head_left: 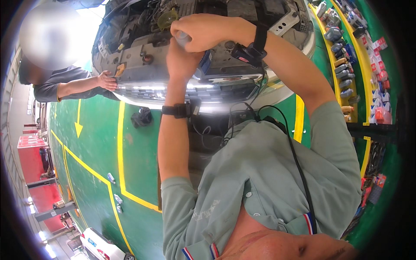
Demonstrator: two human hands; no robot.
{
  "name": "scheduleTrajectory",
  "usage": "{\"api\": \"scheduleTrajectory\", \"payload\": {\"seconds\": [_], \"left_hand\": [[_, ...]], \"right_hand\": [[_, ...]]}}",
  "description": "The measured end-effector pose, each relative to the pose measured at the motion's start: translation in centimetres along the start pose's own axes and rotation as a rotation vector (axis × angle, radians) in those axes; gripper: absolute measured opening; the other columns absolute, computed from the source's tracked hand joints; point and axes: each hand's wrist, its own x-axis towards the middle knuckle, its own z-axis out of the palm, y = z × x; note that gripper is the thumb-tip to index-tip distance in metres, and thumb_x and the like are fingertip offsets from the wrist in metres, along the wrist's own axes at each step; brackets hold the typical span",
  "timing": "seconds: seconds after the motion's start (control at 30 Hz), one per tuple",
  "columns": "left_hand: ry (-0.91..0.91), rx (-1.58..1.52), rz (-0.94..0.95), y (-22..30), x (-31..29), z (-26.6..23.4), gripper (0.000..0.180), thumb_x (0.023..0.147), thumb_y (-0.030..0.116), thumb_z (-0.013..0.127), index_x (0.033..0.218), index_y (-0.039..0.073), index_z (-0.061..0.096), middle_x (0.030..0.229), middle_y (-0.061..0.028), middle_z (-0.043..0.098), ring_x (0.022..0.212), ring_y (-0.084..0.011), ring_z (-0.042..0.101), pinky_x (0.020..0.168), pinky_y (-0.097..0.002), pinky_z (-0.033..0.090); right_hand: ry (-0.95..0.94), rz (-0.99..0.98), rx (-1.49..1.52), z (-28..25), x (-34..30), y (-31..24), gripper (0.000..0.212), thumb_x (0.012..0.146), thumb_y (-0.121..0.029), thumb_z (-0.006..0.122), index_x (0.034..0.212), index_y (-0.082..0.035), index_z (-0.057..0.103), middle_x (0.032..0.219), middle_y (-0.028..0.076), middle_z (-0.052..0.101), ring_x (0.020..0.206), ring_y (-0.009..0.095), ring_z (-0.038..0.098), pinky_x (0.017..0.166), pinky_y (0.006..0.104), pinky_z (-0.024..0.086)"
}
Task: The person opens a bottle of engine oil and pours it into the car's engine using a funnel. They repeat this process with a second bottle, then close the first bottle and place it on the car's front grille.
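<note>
Both my hands are together over the open engine bay (134, 50) of a car. My left hand (184, 60) is closed around a container with a blue side (205, 63), mostly hidden behind the hand and wrist. Just above it, my right hand (203, 34) is curled closed around a pale, round end piece (183, 37), which looks like the container's top. Whether the two pieces are joined is hidden by my fingers. Slightly beyond my hands, a yellowish funnel-like piece (167, 19) stands among the engine parts.
At the left, another person's hand (107, 81) rests on the car's front edge. Shelves with yellow edges (366, 65) hold bottles and boxes at the right. A black bag (141, 117) lies on the green floor (97, 143). Cables (288, 130) hang along my torso.
</note>
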Motion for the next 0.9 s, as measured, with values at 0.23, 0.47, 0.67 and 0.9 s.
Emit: {"api": "scheduleTrajectory", "payload": {"seconds": [0.23,0.47,0.67,0.9], "left_hand": [[-0.009,0.047,-0.002,0.1,0.3,0.4,0.066,0.076,0.032,0.090,0.126,0.003,0.057,0.111,-0.0185,0.075,0.102,-0.0357,0.073,0.086,-0.0412,0.056],[0.027,0.075,-0.038,0.3,0.2,0.0,0.066,0.074,0.033,0.091,0.124,0.003,0.059,0.110,-0.0184,0.075,0.102,-0.0361,0.073,0.088,-0.0418,0.056],[0.027,0.086,-0.021,0.2,0.1,0.1,0.064,0.074,0.030,0.090,0.124,0.002,0.061,0.110,-0.0183,0.075,0.103,-0.0326,0.073,0.090,-0.0416,0.055],[-0.001,0.057,0.015,0.7,0.7,0.4,0.060,0.074,0.027,0.090,0.122,0.003,0.062,0.109,-0.0152,0.075,0.101,-0.0283,0.073,0.091,-0.0386,0.055]], "right_hand": [[-0.040,0.067,-0.090,-1.0,0.5,-1.0,0.036,0.085,-0.026,0.063,0.117,-0.009,0.068,0.105,0.014,0.073,0.097,0.036,0.071,0.082,0.0466,0.056],[0.164,-0.040,0.109,-0.3,-0.1,1.0,0.028,0.093,-0.023,0.069,0.115,-0.006,0.068,0.099,0.011,0.072,0.089,0.029,0.072,0.080,0.0401,0.056],[0.361,0.338,0.358,2.2,-7.5,7.3,0.039,0.090,-0.028,0.080,0.115,-0.005,0.061,0.105,0.010,0.072,0.090,0.024,0.070,0.082,0.0362,0.055],[0.295,0.446,0.211,11.1,-13.9,10.6,0.036,0.083,-0.030,0.085,0.099,-0.007,0.061,0.108,0.012,0.070,0.103,0.033,0.068,0.086,0.0411,0.052]]}}
